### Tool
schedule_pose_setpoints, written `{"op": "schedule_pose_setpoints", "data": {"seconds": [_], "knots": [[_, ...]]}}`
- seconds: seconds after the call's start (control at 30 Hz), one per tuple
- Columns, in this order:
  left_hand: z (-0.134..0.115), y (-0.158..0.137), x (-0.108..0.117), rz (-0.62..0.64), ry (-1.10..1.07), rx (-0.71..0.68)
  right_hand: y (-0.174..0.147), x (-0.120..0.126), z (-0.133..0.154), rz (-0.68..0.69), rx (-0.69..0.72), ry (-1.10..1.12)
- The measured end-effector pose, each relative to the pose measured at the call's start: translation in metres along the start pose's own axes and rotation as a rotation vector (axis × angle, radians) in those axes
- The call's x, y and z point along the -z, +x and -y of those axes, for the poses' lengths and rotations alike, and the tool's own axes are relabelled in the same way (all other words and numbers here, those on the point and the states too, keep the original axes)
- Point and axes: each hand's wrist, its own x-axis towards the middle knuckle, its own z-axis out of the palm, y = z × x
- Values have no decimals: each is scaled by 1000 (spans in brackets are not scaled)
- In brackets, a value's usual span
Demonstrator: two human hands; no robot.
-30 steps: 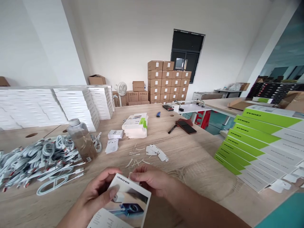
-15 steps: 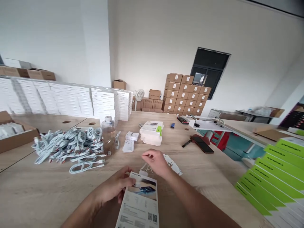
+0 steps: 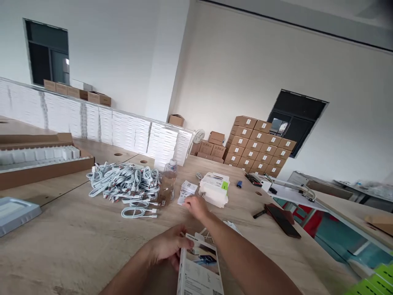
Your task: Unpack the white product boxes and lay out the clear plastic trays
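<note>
Printed white retail box [image 3: 199, 270]: lower end cut by bottom edge; small print unreadable. Left hand [image 3: 167, 248]: fingertips hidden behind the box. Right hand [image 3: 196, 206]: fingers blurred, contact with small white cards [image 3: 186, 192] unclear. Green-edged boxes [image 3: 376, 278]: cropped at corner.

loads of stuff on the wooden table [image 3: 61, 241]: a tangled pile of white cables [image 3: 124, 186] mid-table with a clear bottle [image 3: 168, 181] just beside it, an open cardboard tray [image 3: 39, 162] along the left edge, a black phone [image 3: 282, 216] and marker [image 3: 259, 213] toward the right edge. brown cartons [image 3: 258, 147] stacked by the far wall.
</note>
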Motion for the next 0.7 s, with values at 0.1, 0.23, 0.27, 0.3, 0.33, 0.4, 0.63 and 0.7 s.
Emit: {"op": "schedule_pose_setpoints", "data": {"seconds": [0.1, 0.23, 0.27, 0.3, 0.33, 0.4, 0.63, 0.7], "knots": [[0, 2, 5, -73, -44, -12, -3, 16, 2, -140, 17, 54], [-4, 5, 15, -211, -153, -15, -16, 59, 9, -355, -35, 134], [-5, 6, 17, -241, -192, -16, -24, 73, 13, -397, -52, 148], [-6, 7, 19, -269, -235, -16, -35, 88, 18, -430, -66, 168], [-7, 8, 21, -294, -281, -14, -48, 103, 25, -455, -73, 193], [-8, 11, 25, -337, -375, -5, -80, 130, 43, -479, -57, 282], [-8, 17, 25, -341, -560, 17, -144, 155, 88, -139, 240, 130], [-8, 18, 22, -323, -567, 15, -140, 150, 90, -35, 232, 63]]}}
